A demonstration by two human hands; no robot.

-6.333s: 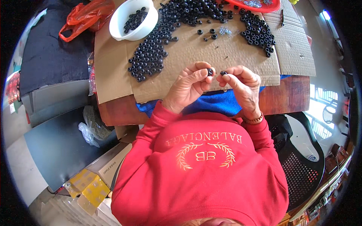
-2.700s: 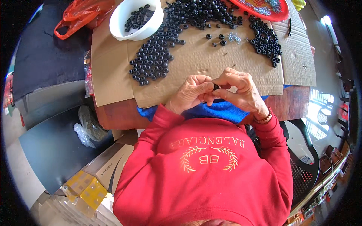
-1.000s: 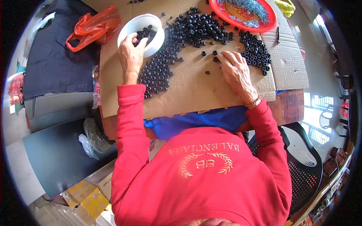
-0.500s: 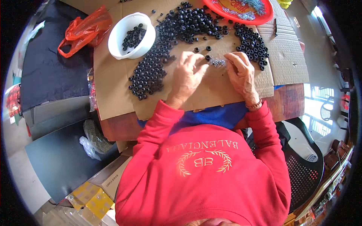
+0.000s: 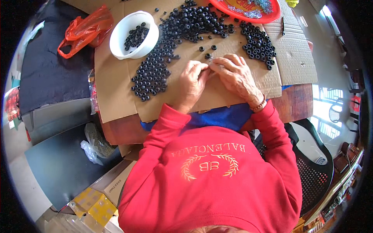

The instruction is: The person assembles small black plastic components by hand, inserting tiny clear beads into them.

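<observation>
My left hand (image 5: 193,81) and my right hand (image 5: 236,75) meet over the cardboard (image 5: 186,105), fingertips pinched together. Whatever lies between the fingers is too small to make out. Beside the fingertips, a bit of a small glassy, silvery pile (image 5: 211,59) shows; the right hand covers the rest. Three loose black pieces, round with a hole, lie just beyond the fingers, one black piece (image 5: 207,56) closest. More black pieces (image 5: 150,75) spread to the left of my left hand, a thick heap (image 5: 194,23) lies farther off, and another group (image 5: 258,43) is beyond my right hand.
A white bowl (image 5: 150,43) with some black pieces stands at the far left, next to a red plastic bag (image 5: 83,33). At the far right, a red tray (image 5: 272,17) holds shiny silvery bits. A thin dark tool (image 5: 283,27) lies on the right cardboard. A black chair (image 5: 311,174) stands at right.
My right hand has moved left, over the silvery pile, and its fingertips now meet those of my left hand. The left fingers have closed from a wider gap.
</observation>
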